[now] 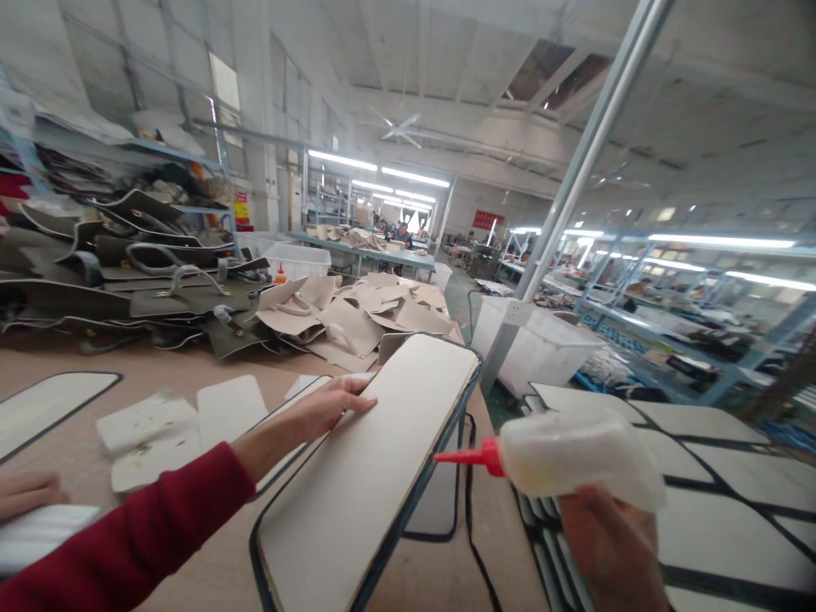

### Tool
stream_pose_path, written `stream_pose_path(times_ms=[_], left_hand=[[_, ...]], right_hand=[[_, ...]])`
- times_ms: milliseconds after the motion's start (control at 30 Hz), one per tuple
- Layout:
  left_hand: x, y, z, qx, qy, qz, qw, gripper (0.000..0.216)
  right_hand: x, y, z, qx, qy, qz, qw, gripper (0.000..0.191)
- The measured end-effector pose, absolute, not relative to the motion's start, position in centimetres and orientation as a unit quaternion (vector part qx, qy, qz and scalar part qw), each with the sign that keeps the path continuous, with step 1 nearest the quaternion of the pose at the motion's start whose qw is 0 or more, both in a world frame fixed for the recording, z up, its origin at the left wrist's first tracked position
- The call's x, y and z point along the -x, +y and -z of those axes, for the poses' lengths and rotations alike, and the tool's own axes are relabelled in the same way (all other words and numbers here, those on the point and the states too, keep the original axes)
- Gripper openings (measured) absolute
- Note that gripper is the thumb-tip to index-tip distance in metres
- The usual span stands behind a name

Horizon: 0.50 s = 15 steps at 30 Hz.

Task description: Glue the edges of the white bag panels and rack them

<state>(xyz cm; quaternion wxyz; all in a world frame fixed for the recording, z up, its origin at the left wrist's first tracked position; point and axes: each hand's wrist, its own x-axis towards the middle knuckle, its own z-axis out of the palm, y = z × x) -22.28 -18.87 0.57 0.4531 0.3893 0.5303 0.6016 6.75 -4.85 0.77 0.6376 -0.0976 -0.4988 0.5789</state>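
Note:
My left hand [341, 404], in a dark red sleeve, grips the left edge of a long cream panel [382, 442] with rounded corners and dark edging. The panel is tilted up off the table. My right hand [612, 535], blurred, is wrapped around a translucent squeeze bottle [574, 450] that lies sideways in the air. Its red pointed nozzle [468, 456] points left, close to the panel's right edge. Some pale yellowish liquid shows inside the bottle. Under the raised panel lie other edged panels, partly hidden, and a dark strip [470, 501] hangs beside it.
Another person's hand [31, 493] rests at far left by a white object [48, 535]. Pale scraps [150, 433] lie on the table [210, 527]. Dark bag pieces [159, 289] and beige pieces [350, 314] are heaped behind. Several edged panels [714, 535] are stacked right, near a metal post [574, 187].

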Motion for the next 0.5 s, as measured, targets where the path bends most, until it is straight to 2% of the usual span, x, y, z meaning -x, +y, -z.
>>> stream_pose_path(times_ms=[133,333,400,500], left_hand=[[22.4,-18.7,-0.4,-0.399,0.533,-0.596,0.449,0.045],[22.7,-18.4,0.0,-0.367,0.551,-0.604,0.444,0.041],[22.5,-18.4,-0.1,-0.366,0.542,-0.605,0.454,0.041],[21.9,-18.7,-0.2,-0.385,0.520,-0.603,0.467,0.044]], right_hand=[[-6.2,-4.4,-1.3,0.099,-0.494,-0.552,0.664,0.049],[-6.8,-6.1,1.2,0.128,-0.548,-0.617,0.550,0.040],[-6.8,-6.0,0.7,0.120,-0.527,-0.618,0.572,0.042],[-6.6,-4.6,-1.9,0.097,-0.464,-0.561,0.678,0.035]])
